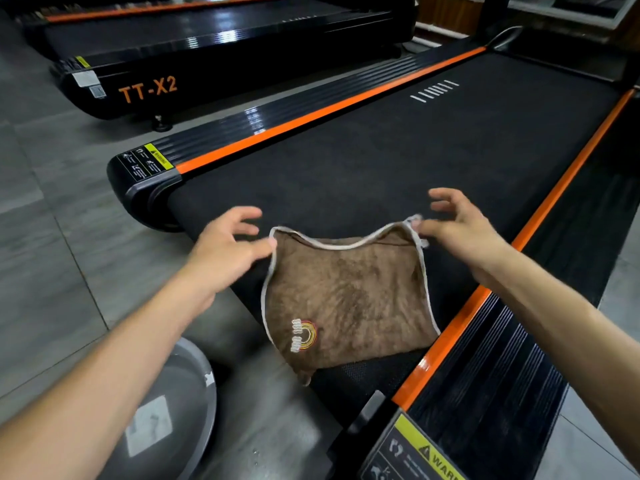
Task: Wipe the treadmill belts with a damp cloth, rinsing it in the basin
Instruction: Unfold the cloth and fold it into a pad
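Note:
A brown cloth with a white hem and a small rainbow patch hangs spread over the rear end of the black treadmill belt. My left hand pinches its upper left corner between thumb and forefinger. My right hand pinches the upper right corner, with the other fingers spread. The cloth's top edge sags between the two hands. A grey basin sits on the floor at the lower left, partly hidden behind my left forearm.
Orange strips and ribbed black side rails flank the belt. A second treadmill marked TT-X2 stands at the upper left. Grey floor tiles lie between and to the left. Yellow warning labels mark the rear corners.

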`<state>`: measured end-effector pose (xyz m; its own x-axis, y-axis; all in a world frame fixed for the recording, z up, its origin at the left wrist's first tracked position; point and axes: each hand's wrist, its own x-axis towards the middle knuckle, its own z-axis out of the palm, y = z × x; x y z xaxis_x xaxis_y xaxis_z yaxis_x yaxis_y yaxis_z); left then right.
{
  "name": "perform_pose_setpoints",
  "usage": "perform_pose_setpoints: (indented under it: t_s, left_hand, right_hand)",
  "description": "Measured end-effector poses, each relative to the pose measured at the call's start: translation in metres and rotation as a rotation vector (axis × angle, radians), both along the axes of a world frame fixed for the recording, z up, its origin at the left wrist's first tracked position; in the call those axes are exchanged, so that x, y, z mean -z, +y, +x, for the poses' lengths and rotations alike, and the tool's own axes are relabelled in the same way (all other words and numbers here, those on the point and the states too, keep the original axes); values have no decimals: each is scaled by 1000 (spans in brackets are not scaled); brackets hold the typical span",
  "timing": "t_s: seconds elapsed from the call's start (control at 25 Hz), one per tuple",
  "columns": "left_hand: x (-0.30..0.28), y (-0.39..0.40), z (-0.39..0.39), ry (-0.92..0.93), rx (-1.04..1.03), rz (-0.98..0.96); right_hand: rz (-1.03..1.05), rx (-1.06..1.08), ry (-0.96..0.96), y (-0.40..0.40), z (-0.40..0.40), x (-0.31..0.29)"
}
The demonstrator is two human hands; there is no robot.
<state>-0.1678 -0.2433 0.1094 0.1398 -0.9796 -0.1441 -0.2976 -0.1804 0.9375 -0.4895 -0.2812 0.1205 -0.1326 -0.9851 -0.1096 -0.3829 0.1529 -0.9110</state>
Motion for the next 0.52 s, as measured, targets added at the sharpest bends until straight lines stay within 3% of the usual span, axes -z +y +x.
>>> perform_pose_setpoints:
  t_s: [0.08,0.2,0.32,0.52]
  left_hand:
    - [17,10,-3,-314,229,-67]
    - [33,31,-11,-609,713,-117]
    - [40,47,-17,-832,946,-146]
    - [61,72,-23,-1080,908,-355]
  right_hand:
    - [-102,-67,375,20,3,11]
    - [-77,-435,781,60,4,28]
    - [50,-807,783,86,-2,38]
    - [-153,-820,681,82,-9,50]
